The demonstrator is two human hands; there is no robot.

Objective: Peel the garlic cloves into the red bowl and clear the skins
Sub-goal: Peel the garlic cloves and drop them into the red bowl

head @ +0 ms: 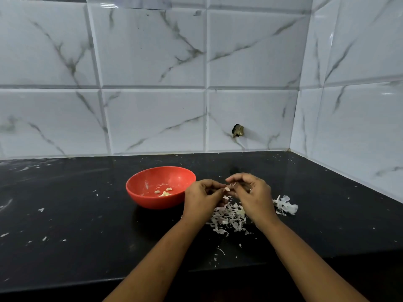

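Note:
A red bowl [160, 186] stands on the black counter [87, 214] with a few peeled cloves [164, 192] on its bottom. Just right of it, both hands meet above a heap of garlic skins [229, 219]. My left hand [201, 198] and my right hand [253, 196] pinch one small garlic clove [227, 188] between their fingertips, with a bit of skin sticking up from it. A larger clump of papery skin [285, 204] lies to the right of my right hand.
Small skin flakes are scattered over the counter, left of the bowl and toward the front edge. Marble-look tiled walls close off the back and the right side. A small brass fitting [238, 130] sits in the back wall.

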